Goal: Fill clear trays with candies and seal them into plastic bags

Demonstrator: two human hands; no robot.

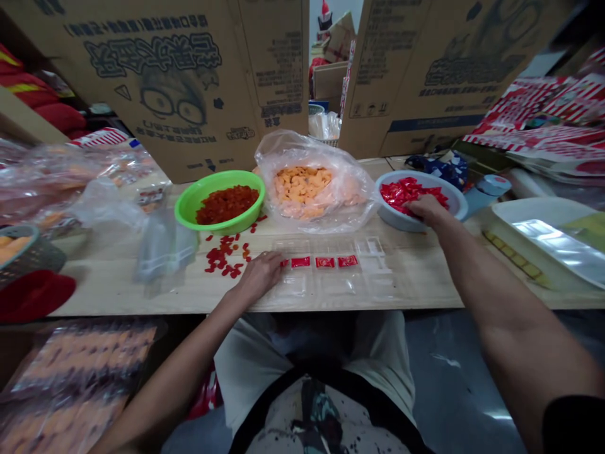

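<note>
My left hand (263,272) rests at the left end of a clear plastic tray (373,280), fingers bent together over a small red packet (284,263) that shows partly at the fingertips. To its right lie more packets in a row, among them a red packet (324,262) in its own compartment. My right hand (428,208) reaches into a blue-grey bowl (460,200) heaped with red packets (404,189). Its fingers are drawn together among them, and what they grip is hidden. Loose dark-red pieces (220,257) are scattered on the table left of my left hand.
Behind the tray stand a green bowl (182,205) of reddish-brown pieces and a clear bag (350,214) of orange pieces. Large cardboard boxes (227,82) rise at the back. A white tray (503,214) lies at right; plastic sleeves (165,246) and a basket (42,258) are at left.
</note>
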